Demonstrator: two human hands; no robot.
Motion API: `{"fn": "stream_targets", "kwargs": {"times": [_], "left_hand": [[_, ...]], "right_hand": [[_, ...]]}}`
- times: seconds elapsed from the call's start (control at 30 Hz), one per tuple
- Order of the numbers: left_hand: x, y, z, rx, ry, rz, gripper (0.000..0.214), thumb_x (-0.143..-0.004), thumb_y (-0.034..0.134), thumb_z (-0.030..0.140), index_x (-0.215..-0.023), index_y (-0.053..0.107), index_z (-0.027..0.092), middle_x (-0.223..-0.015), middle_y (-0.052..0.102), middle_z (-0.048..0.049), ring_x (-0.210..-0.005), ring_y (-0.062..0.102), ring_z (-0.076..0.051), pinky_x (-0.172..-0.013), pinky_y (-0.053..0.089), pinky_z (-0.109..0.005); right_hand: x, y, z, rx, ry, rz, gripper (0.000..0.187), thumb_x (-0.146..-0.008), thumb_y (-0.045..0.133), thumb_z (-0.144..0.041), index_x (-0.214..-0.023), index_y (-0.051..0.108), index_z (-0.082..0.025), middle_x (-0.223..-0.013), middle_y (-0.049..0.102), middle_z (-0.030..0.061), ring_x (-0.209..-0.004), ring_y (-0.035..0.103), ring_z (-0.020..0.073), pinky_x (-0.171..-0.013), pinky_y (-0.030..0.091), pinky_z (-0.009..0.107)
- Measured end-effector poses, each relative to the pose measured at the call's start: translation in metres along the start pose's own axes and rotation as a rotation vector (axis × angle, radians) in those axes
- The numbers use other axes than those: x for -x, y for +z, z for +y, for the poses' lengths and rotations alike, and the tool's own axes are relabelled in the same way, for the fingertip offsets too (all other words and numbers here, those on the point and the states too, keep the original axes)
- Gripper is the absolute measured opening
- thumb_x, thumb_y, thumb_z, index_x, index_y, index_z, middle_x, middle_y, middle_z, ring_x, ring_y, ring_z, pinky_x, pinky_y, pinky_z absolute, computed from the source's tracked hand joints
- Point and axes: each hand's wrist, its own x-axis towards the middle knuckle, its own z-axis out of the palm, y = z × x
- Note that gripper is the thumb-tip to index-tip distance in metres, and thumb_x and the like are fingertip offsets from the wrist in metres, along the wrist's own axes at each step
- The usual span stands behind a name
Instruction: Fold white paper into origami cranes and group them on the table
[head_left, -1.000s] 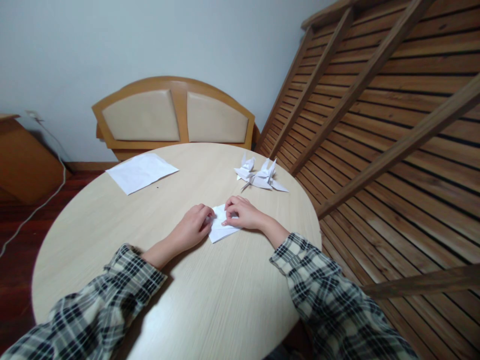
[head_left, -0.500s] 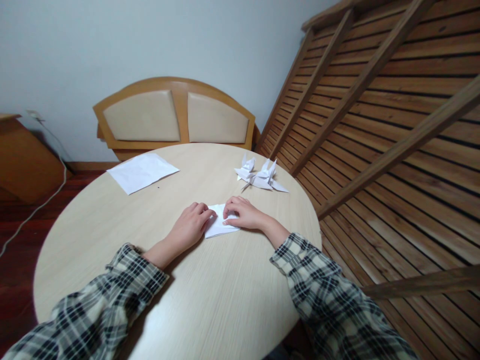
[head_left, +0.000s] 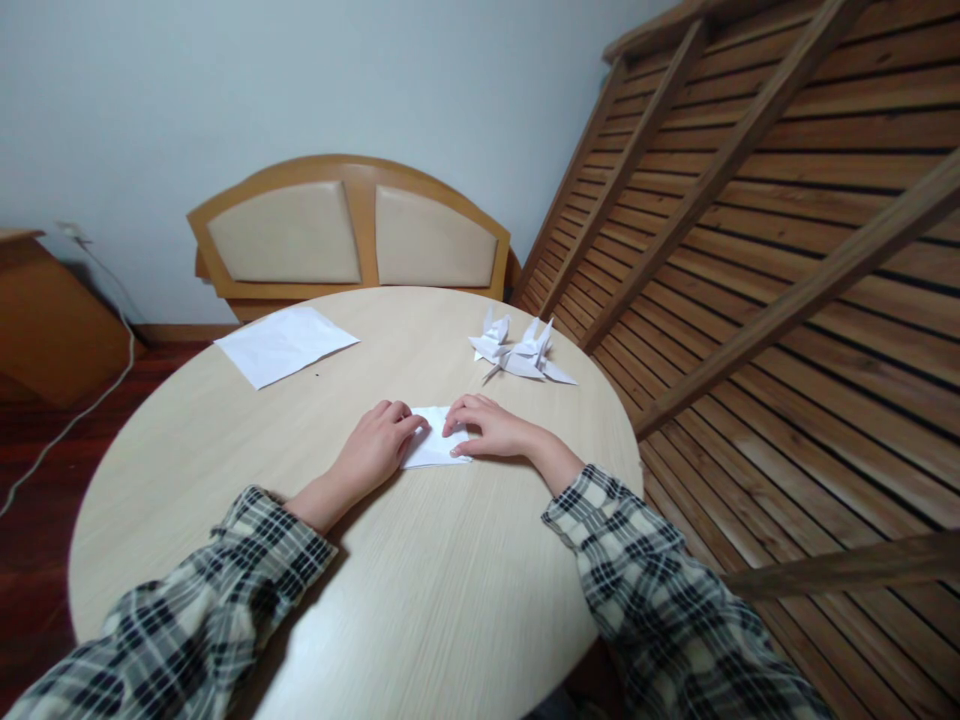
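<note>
A small folded sheet of white paper (head_left: 435, 447) lies flat on the table in the middle of the view, between both hands. My left hand (head_left: 381, 440) holds its left side, fingers bent and pressed against the upper left part. At the right side, my right hand (head_left: 491, 428) grips the paper, its thumb near the lower edge and its fingers higher up with a gap between them. Parts of both side edges are covered by the hands. Beyond the right hand stand several white origami cranes (head_left: 525, 355), close together.
A larger white sheet of paper (head_left: 289, 345) lies at the back left of the round wooden table (head_left: 420, 580). Behind the table is a padded headboard (head_left: 367, 230). A slatted wooden panel (head_left: 787, 250) leans along the right side. A cable (head_left: 112, 385) runs down at the left.
The folded paper has turned slightly and shifted a little left, its near edge now more level. My right thumb and fingers have spread wider apart. Both arms have hardly moved.
</note>
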Motion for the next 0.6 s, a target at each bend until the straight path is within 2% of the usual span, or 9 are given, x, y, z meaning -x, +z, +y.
{"fn": "stream_targets", "kwargs": {"times": [0.6], "left_hand": [[-0.0015,-0.0020,-0.0035,-0.031,0.000,-0.011,0.024,-0.096,0.052,0.014,-0.106,0.073,0.020,-0.095,0.066,-0.0097,-0.089,0.056,-0.026,-0.078,0.048,-0.039]], "right_hand": [[0.0066,-0.0069,0.0027,-0.121,0.008,-0.095,0.035,-0.081,0.077,-0.017,-0.115,0.073,-0.025,-0.136,0.055,0.0073,-0.132,0.048,0.0214,-0.118,0.032,0.041]]}}
